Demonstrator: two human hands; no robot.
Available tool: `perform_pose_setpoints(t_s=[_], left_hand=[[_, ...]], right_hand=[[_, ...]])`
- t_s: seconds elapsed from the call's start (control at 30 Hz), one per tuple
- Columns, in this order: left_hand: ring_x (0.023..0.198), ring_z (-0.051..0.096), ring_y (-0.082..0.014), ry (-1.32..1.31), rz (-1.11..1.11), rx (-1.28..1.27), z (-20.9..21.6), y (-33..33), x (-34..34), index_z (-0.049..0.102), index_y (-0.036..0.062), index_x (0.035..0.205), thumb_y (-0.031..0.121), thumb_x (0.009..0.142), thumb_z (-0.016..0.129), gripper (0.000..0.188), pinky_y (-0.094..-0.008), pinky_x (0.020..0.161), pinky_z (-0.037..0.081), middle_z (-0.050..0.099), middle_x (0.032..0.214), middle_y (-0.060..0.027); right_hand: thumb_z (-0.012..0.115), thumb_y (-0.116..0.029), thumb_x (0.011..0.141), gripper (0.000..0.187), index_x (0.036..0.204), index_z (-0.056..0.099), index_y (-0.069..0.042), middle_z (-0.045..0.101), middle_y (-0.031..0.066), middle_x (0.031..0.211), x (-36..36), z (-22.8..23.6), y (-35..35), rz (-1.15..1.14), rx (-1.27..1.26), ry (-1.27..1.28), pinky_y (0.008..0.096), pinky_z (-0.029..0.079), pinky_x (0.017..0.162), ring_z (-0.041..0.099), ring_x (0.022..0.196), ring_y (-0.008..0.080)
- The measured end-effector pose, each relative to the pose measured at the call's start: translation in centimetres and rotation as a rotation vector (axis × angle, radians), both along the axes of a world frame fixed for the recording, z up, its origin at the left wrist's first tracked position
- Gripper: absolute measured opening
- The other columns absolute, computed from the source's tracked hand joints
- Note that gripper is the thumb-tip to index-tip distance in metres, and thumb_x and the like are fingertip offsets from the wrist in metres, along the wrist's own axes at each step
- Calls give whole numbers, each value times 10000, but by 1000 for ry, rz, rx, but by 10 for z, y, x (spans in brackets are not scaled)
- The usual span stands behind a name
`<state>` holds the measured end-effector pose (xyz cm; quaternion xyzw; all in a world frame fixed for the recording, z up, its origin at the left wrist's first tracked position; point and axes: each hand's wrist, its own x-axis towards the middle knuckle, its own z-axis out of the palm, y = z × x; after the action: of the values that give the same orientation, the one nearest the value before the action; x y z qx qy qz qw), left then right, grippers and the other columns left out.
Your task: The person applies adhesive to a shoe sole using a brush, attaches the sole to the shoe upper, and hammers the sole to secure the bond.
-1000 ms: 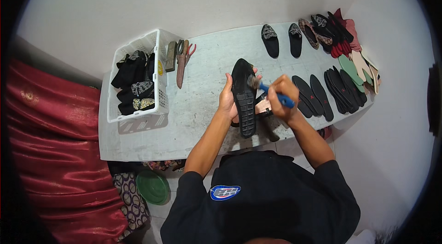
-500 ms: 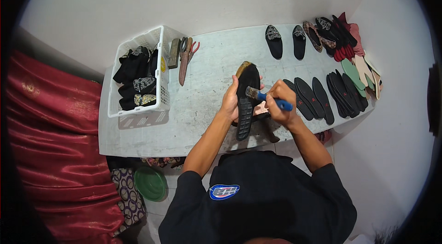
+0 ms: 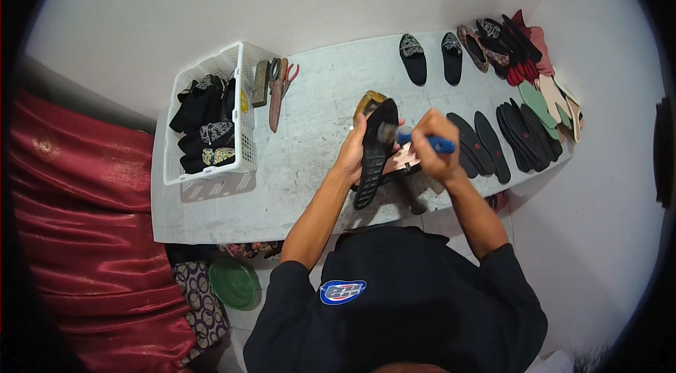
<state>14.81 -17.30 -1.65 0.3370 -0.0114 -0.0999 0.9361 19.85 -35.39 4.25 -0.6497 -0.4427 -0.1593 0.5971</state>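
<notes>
My left hand (image 3: 351, 152) grips a black shoe sole (image 3: 371, 177) from its left side, tilted above the table, with a grid of hollows at its lower end. My right hand (image 3: 434, 142) is closed round the blue handle of a paintbrush (image 3: 443, 145). The bristles lie against the upper half of the sole, blurred by motion. Behind the sole shows the yellow-stained rim of a container (image 3: 367, 102), mostly hidden. A pale pink piece (image 3: 405, 157) lies below the brush, and a hammer (image 3: 412, 197) rests near the table's front edge.
A white plastic basket (image 3: 244, 130) of black shoes stands on the left, beside scissors, a sheathed knife and red-handled pliers (image 3: 293, 73). Two black slip-on shoes (image 3: 413, 60) sit at the back. Several black insoles (image 3: 492, 145) and green and beige pieces (image 3: 538, 111) fill the right side.
The sole has tipped and shifted slightly, so more of the yellow-stained container shows behind it. My right hand and the brush have moved a little right and up.
</notes>
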Motion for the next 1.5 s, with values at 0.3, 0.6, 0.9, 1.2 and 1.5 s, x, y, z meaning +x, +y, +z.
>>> perform_pose_setpoints(t_s=[0.3, 0.6, 0.9, 1.2, 1.5], left_hand=[[1153, 580, -242, -33, 99, 134, 7, -1, 5, 379, 28, 1417, 577, 991, 252, 706, -415, 975, 505, 542, 1319, -168], [1158, 567, -248, -57, 97, 145, 17, 2, 9, 376, 21, 1415, 575, 991, 253, 708, -413, 979, 502, 528, 1332, -178], [1121, 610, -276, 24, 105, 81, 15, 6, 10, 397, 1, 1392, 574, 982, 321, 708, -395, 912, 543, 574, 1240, -179], [1163, 579, -279, 11, 84, 98, 6, 11, 11, 386, -17, 1407, 566, 999, 223, 729, -427, 978, 500, 552, 1303, -186], [1165, 584, -283, 53, 95, 91, 6, 10, 19, 413, -30, 1382, 561, 992, 297, 717, -426, 951, 517, 575, 1276, -177]], right_hand=[[570, 22, 750, 104, 675, 501, 4, 480, 102, 637, -6, -6, 4, -16, -7, 48, 332, 383, 529, 492, 573, 209], [572, 12, 789, 102, 700, 524, -8, 545, 106, 693, -1, 0, 7, -152, 70, -39, 329, 412, 542, 518, 579, 204], [556, 5, 821, 114, 719, 509, -15, 532, 89, 674, 15, 15, -2, -68, 97, 218, 321, 416, 539, 516, 584, 178], [568, 63, 741, 123, 679, 490, -9, 526, 115, 674, -6, -25, 3, -49, -8, -18, 342, 416, 534, 523, 584, 234], [588, 13, 764, 108, 686, 515, -3, 505, 118, 666, -1, -7, 5, -166, 15, -73, 339, 409, 501, 511, 546, 233]])
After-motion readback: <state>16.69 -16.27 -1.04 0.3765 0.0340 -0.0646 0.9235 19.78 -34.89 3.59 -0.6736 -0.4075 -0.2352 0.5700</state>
